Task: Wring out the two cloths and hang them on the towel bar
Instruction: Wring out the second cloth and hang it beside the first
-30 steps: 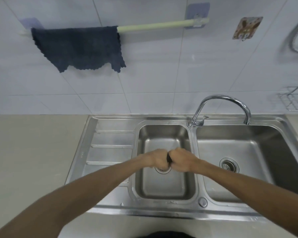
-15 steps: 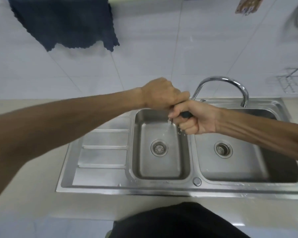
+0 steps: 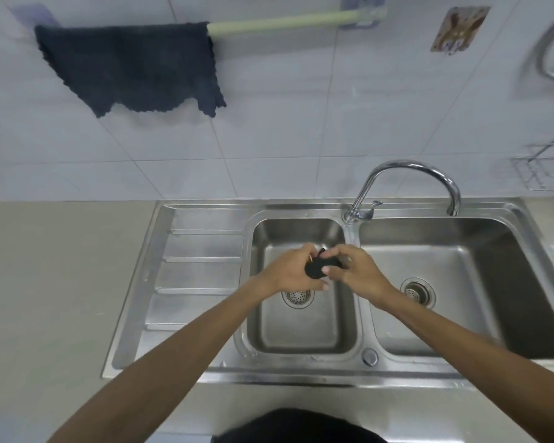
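A dark blue cloth (image 3: 131, 62) hangs spread over the left part of the pale green towel bar (image 3: 285, 22) on the tiled wall. A second dark cloth (image 3: 317, 268) is balled up tight between my two hands, above the small left basin (image 3: 301, 334) of the steel sink. My left hand (image 3: 290, 271) grips its left side with the thumb underneath. My right hand (image 3: 354, 270) holds its right side, fingers curled over the top. Most of this cloth is hidden inside my hands.
A curved chrome faucet (image 3: 410, 174) stands behind the divider, its spout over the larger right basin (image 3: 461, 282). A ribbed drainboard (image 3: 199, 270) lies left of the basins, beige counter (image 3: 45, 282) beyond. A wire rack (image 3: 544, 164) and a wall hook plate (image 3: 459, 28) are at right.
My hands have come down from faucet height to just over the left basin, still holding the balled cloth. The grip looks looser than before. The view tilted up, showing the towel bar again.
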